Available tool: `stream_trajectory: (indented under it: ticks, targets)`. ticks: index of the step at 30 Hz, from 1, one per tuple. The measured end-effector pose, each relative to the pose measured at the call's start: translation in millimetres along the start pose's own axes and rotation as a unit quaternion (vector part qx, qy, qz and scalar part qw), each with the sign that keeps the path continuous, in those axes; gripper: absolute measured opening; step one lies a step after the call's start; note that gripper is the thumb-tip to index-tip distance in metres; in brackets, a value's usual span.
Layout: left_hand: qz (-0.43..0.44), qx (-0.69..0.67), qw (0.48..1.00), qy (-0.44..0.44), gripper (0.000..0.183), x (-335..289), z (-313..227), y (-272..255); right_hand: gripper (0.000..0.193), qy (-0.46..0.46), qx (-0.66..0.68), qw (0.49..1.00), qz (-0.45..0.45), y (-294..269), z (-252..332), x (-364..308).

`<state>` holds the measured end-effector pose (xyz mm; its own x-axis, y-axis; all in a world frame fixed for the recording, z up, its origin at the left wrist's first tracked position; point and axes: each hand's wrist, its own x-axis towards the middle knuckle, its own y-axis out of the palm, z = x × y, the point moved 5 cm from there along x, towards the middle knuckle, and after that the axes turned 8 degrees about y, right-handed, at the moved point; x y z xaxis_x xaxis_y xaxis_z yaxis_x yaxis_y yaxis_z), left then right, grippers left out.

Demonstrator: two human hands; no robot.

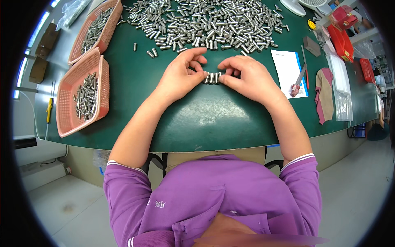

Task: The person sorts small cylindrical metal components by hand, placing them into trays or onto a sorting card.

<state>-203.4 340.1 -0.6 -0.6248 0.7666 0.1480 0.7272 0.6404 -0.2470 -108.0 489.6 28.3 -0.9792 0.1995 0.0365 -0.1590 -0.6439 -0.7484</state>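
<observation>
A short row of shiny metal pins (212,78), each with a wider end, stands side by side on the green table between my hands. At the row's left end the thumb and bent fingers of my left hand (183,73) press in. My right hand (247,76) does the same at the right end, thumb low against the pins and fingers curled. The outermost pins are partly hidden by my fingertips. Just beyond my hands spreads a large heap of similar loose metal pins (214,24).
To the left stand a pink basket (63,99) and a second pink basket (108,35), both holding metal pins. A yellow-handled tool (49,109) lies farther left. On the right are a paper (284,66), scissors (297,84), a glove (324,96) and a red bin (340,43).
</observation>
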Motion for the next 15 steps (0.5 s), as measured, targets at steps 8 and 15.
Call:
stream_trajectory:
  ticks: [8,15]
  targets:
    - [0.127,0.186,0.974,-0.006,0.048,-6.7,-19.5,-4.4,0.035,-0.028,-0.015,0.999,0.011,10.7,2.5,-3.7]
    - [0.119,0.138,0.983,0.011,0.065,-6.3,-19.0,-3.2,0.035,-0.035,-0.034,0.999,0.003,8.6,5.0,-5.6]
